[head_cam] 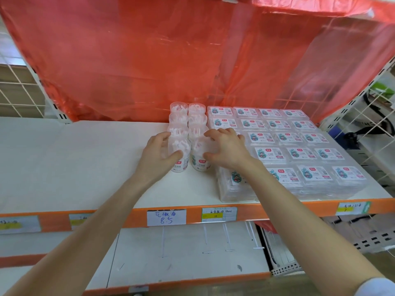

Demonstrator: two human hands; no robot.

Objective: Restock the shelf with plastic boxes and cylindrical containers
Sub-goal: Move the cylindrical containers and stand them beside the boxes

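- Left hand [159,150] wraps the front-left container [181,160], thumb across its front.
- Right hand [227,148] curls round the front-right container [199,163], just beside the plastic boxes [299,146].

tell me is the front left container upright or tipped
Upright: the front left container stands base-down on the shelf, gripped by the left hand.

Both your arms reach forward, forearms bare; your left hand [159,152] curls round the left container [181,165], your right hand [226,148] round the right container [199,163].
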